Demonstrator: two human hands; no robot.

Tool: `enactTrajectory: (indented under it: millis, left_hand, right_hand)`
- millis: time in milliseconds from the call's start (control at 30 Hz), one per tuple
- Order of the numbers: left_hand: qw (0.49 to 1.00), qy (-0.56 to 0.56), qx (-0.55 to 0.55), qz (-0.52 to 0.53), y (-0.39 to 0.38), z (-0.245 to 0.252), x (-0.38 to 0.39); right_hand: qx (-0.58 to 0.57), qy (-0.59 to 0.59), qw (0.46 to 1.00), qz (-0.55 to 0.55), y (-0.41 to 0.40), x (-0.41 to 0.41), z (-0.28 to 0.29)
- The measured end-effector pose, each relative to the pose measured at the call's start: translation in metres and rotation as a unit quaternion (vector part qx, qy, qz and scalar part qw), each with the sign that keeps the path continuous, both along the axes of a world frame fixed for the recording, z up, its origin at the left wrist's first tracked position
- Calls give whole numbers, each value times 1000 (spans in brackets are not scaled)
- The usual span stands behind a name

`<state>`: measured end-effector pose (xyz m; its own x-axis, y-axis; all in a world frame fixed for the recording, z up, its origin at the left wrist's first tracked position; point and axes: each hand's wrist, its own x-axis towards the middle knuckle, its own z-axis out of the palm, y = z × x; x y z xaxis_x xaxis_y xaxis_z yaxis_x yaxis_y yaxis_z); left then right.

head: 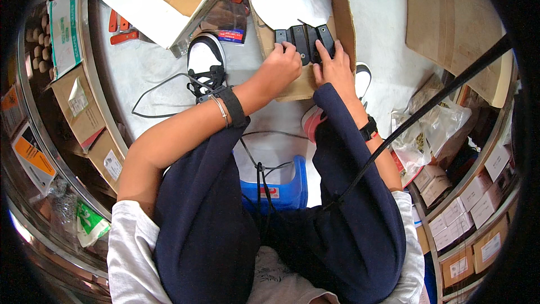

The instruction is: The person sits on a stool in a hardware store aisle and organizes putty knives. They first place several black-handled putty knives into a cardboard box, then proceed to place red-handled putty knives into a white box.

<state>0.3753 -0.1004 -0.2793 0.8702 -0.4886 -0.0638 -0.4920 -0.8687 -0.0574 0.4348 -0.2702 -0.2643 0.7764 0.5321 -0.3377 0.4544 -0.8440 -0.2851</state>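
A shallow open cardboard box [291, 93] sits on the floor between my feet. Inside it lie several putty knives with shiny wide blades [291, 6] and black handles [300, 44], side by side, handles towards me. My left hand [282, 62] is at the leftmost handle, its fingers curled against it; whether they grip it is hidden. On the right-hand handles rest the spread fingers of my right hand [335, 65], the thumb lower and apart.
A white carton [147, 12] stands tilted at the upper left, near red-handled tools [124, 38] and a clear plastic packet [223, 19]. Shelves with boxes [84, 105] line both sides. A blue plastic stool [299, 181] is beneath me. A black cord [405, 126] crosses the right side.
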Motion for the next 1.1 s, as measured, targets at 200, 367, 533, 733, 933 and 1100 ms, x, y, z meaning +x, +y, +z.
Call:
enactTrajectory:
  millis: [200,367,533,733,933,1100]
  left_hand:
    - [999,-7,22,45,-5,-1,-5]
    - [996,-4,-51,76,-2,-5,-6]
    - [993,32,-77,89,-3,-8,-7]
    - [990,3,-93,102,-5,-8,-6]
    - [980,18,-185,65,-1,-6,-5]
    - [969,96,-228,7,7,-7,0]
  right_hand:
    - [33,-47,996,66,-4,4,-3]
    - [8,-22,999,36,-4,3,-4]
    - [9,-22,1000,20,-2,5,-6]
    - [63,18,998,-2,2,8,-1]
    - [65,-12,998,-2,6,12,-12]
    - [176,16,984,-12,-3,20,-17]
